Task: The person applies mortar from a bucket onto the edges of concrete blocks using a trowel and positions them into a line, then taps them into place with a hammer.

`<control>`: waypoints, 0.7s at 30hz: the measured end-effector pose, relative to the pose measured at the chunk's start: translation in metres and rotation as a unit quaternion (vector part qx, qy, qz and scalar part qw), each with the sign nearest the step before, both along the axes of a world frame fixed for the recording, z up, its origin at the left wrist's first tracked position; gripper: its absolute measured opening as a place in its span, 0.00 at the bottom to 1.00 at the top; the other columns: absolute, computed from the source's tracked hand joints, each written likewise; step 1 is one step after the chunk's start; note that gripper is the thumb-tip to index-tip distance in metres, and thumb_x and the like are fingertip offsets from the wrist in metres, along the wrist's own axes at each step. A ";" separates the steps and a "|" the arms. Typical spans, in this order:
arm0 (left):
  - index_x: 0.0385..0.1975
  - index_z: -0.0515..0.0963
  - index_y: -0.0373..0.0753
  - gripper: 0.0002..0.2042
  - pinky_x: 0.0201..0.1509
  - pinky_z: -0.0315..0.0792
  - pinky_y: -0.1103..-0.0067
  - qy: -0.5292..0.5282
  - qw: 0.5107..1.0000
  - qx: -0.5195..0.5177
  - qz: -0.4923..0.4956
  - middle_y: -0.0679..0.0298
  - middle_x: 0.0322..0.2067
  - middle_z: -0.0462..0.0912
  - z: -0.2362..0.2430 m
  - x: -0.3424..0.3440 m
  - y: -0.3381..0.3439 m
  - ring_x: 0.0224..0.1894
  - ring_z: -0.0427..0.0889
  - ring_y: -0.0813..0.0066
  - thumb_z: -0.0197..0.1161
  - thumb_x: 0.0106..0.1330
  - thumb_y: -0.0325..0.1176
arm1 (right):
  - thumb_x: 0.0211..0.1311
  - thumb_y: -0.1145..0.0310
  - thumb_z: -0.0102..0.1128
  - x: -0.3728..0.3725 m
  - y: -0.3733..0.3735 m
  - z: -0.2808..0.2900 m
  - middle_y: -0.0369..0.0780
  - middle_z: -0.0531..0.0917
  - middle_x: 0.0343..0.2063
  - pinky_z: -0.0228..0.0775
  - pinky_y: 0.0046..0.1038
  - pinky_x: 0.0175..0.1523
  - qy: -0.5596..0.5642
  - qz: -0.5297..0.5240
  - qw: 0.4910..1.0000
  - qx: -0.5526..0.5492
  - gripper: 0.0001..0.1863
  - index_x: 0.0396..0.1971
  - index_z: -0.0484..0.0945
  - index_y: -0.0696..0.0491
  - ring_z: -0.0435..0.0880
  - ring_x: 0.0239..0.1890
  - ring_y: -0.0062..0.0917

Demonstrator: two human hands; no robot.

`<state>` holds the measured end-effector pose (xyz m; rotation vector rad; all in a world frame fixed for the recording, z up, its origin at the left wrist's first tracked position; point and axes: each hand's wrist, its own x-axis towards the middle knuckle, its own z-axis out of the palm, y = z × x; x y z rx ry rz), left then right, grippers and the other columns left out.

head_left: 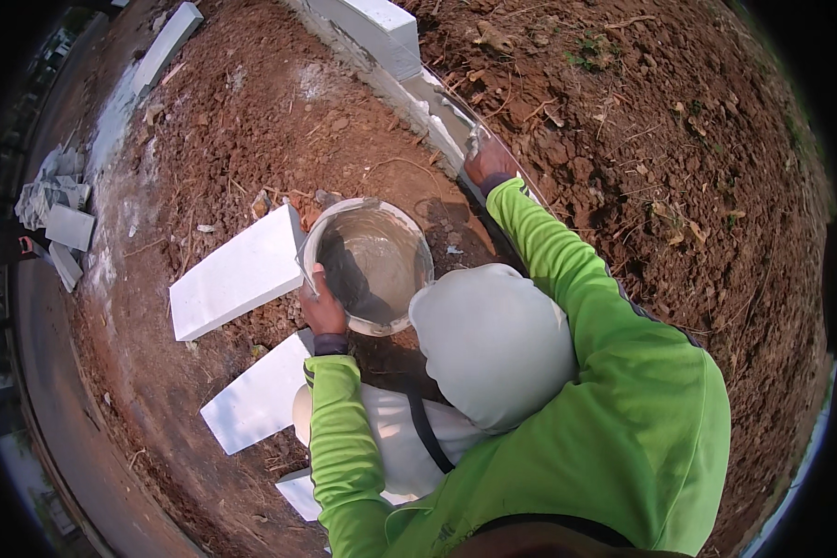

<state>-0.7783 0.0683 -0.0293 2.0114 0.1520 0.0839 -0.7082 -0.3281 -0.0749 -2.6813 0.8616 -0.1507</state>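
Green sleeves filled the lower frame, and a grey-white hood [493, 339] hid most of the body below them. Left of the hood, the left hand [324, 312] was clamped on the rim of a bucket [372, 265], thumb over the edge and fingers curled beneath, tipping it on its side so the grey mortar inside showed; that hold probably kept the mix steady and within reach. Beyond the bucket, the right hand [485, 160] reached out to a low wall [395, 65] of white blocks and was closed around a trowel [460, 116], its blade lying on the wet mortar along the wall's top course. How tightly the fingers met around the handle could not be told, since the hand faced away.

Three loose white blocks lay on the red soil left of the bucket: one [237, 274] touching its rim, a second [260, 395] below that, and a third [302, 493] only partly seen under the left sleeve. They seemed set near so each could be lifted without rising. Far left of the bucket, a heap of broken block pieces [58, 214] sat by the road edge, and one more long block [166, 46] lay at the upper left.
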 end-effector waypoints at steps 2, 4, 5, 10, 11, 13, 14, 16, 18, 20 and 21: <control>0.44 0.78 0.24 0.28 0.48 0.71 0.67 -0.001 1.000 -0.002 -0.005 0.47 0.36 0.84 -0.001 0.002 -0.007 0.39 0.81 0.55 0.51 0.74 0.51 | 0.59 0.63 0.53 -0.007 -0.002 0.002 0.50 0.80 0.48 0.74 0.40 0.55 -0.037 -0.006 0.999 -0.019 0.27 0.60 0.72 0.51 0.81 0.51 0.43; 0.44 0.78 0.24 0.28 0.48 0.71 0.67 0.018 1.000 -0.017 -0.014 0.47 0.35 0.84 0.002 0.003 -0.010 0.38 0.80 0.56 0.51 0.74 0.51 | 0.60 0.63 0.52 -0.010 -0.006 0.003 0.50 0.79 0.52 0.72 0.39 0.58 -0.029 0.003 0.999 -0.032 0.28 0.62 0.70 0.51 0.80 0.54 0.43; 0.44 0.78 0.24 0.28 0.48 0.71 0.67 0.027 0.999 -0.024 -0.018 0.47 0.35 0.84 0.004 0.004 -0.010 0.38 0.80 0.56 0.51 0.74 0.51 | 0.60 0.64 0.53 -0.010 -0.010 0.005 0.50 0.77 0.55 0.72 0.39 0.59 -0.003 0.013 0.999 -0.036 0.29 0.63 0.69 0.51 0.79 0.56 0.42; 0.43 0.78 0.24 0.28 0.46 0.71 0.66 0.019 0.999 -0.033 -0.008 0.48 0.34 0.83 -0.001 0.005 -0.004 0.36 0.79 0.55 0.51 0.74 0.51 | 0.58 0.71 0.55 -0.015 -0.006 0.027 0.49 0.66 0.67 0.66 0.38 0.67 0.066 0.042 0.997 -0.027 0.34 0.68 0.63 0.52 0.72 0.64 0.41; 0.43 0.78 0.24 0.28 0.46 0.71 0.66 0.009 0.999 -0.030 -0.003 0.48 0.34 0.83 -0.005 0.006 0.001 0.36 0.79 0.55 0.51 0.75 0.51 | 0.58 0.71 0.55 -0.011 -0.001 0.031 0.49 0.67 0.66 0.65 0.38 0.67 0.077 0.051 0.995 -0.022 0.34 0.68 0.63 0.53 0.71 0.65 0.41; 0.44 0.78 0.25 0.27 0.48 0.71 0.66 0.039 0.999 0.001 -0.005 0.47 0.35 0.83 -0.008 0.008 0.005 0.37 0.80 0.53 0.51 0.74 0.51 | 0.58 0.71 0.55 -0.015 -0.002 0.037 0.50 0.67 0.66 0.64 0.38 0.68 0.105 0.055 0.993 -0.017 0.33 0.67 0.63 0.54 0.69 0.67 0.41; 0.44 0.78 0.25 0.27 0.48 0.71 0.66 0.054 0.998 0.017 -0.006 0.46 0.36 0.84 -0.010 0.008 0.007 0.38 0.80 0.51 0.51 0.74 0.51 | 0.59 0.71 0.54 -0.016 -0.002 0.035 0.51 0.68 0.65 0.64 0.38 0.68 0.095 0.058 0.993 -0.025 0.33 0.67 0.63 0.54 0.70 0.66 0.42; 0.45 0.79 0.26 0.28 0.50 0.70 0.66 -0.006 0.999 0.037 -0.016 0.46 0.37 0.84 -0.017 0.007 0.005 0.40 0.80 0.49 0.51 0.74 0.52 | 0.59 0.71 0.54 -0.015 -0.007 0.030 0.52 0.68 0.65 0.65 0.39 0.67 0.070 0.060 0.995 -0.042 0.33 0.67 0.63 0.55 0.71 0.65 0.44; 0.46 0.79 0.26 0.28 0.51 0.70 0.66 -0.011 0.999 0.032 -0.020 0.45 0.38 0.84 -0.016 0.006 -0.001 0.42 0.80 0.48 0.51 0.74 0.52 | 0.58 0.70 0.53 -0.010 -0.025 0.001 0.51 0.72 0.57 0.71 0.44 0.59 0.017 0.048 0.997 -0.058 0.29 0.63 0.69 0.51 0.76 0.56 0.46; 0.46 0.79 0.26 0.28 0.52 0.70 0.66 0.038 0.999 0.006 -0.010 0.44 0.40 0.84 -0.001 0.005 -0.005 0.43 0.81 0.48 0.51 0.74 0.53 | 0.57 0.70 0.53 -0.012 -0.029 -0.010 0.50 0.74 0.53 0.74 0.46 0.55 -0.016 0.052 0.995 -0.084 0.28 0.61 0.72 0.49 0.79 0.52 0.48; 0.47 0.79 0.26 0.28 0.52 0.70 0.66 0.035 0.999 0.006 -0.005 0.44 0.40 0.83 -0.003 0.005 -0.002 0.44 0.81 0.49 0.50 0.74 0.53 | 0.57 0.70 0.53 -0.015 -0.024 -0.010 0.50 0.74 0.53 0.74 0.46 0.54 -0.026 0.062 0.993 -0.101 0.28 0.61 0.72 0.49 0.79 0.52 0.48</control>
